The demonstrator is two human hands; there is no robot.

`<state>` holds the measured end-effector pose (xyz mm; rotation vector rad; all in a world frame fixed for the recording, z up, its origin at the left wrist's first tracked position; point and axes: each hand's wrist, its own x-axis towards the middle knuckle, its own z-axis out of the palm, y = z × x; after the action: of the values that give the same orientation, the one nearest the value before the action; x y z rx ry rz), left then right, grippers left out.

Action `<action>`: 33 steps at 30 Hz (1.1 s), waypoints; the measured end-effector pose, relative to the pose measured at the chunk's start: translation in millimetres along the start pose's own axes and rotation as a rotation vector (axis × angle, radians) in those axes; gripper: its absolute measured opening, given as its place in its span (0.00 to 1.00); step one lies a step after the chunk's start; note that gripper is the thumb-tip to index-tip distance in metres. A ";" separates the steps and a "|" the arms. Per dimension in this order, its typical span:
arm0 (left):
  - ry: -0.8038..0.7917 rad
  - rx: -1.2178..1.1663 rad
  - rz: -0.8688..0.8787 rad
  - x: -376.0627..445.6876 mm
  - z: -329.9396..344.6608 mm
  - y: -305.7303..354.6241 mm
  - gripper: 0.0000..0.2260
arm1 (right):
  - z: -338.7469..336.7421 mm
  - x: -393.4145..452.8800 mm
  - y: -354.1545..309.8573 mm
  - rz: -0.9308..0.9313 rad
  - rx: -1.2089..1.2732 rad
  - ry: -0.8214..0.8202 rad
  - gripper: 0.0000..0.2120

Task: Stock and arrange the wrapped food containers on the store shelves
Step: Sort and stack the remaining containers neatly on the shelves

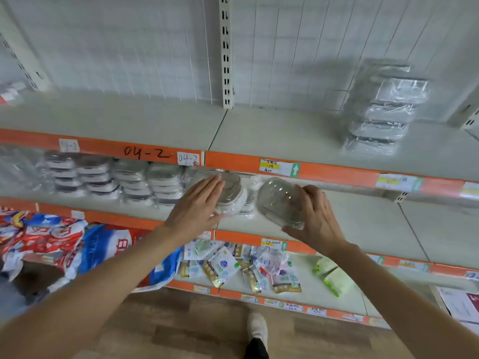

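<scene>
On the middle shelf (363, 224) my left hand (197, 206) lies flat with straight fingers on a stack of wrapped round containers (233, 193). My right hand (315, 216) grips a clear wrapped container (278, 200) tilted on its side, just right of that stack and above the shelf's front edge. Several more stacks of wrapped containers (116, 180) stand in a row to the left on the same shelf. A tall stack of wrapped containers (381, 110) stands on the upper shelf (259, 133) at the right.
Orange price rails (337, 174) edge each shelf. The lower shelf holds small sachets (233, 268) and green packs (334, 277); colourful bags (64, 242) hang at lower left. A slotted upright (226, 50) splits the back wall. My shoe (257, 330) stands on the wood floor.
</scene>
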<state>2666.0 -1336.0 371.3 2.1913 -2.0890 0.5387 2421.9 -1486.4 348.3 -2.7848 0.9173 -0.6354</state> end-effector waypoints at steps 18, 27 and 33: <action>-0.032 -0.181 -0.109 191.8 -8.1 -16.3 0.34 | -42.0 157.2 84.6 0.166 0.025 -0.135 0.47; -0.337 -0.255 -0.305 225.0 20.7 -61.9 0.51 | -18.7 236.7 83.0 0.128 -0.241 -0.335 0.54; -0.268 -0.325 -0.360 248.2 36.9 -76.1 0.49 | -22.0 259.8 108.3 0.116 -0.218 -0.359 0.46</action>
<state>2752.2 -1577.9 424.4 2.4525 -1.6641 -0.1202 2542.7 -1728.0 430.4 -2.8632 1.1104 -0.0134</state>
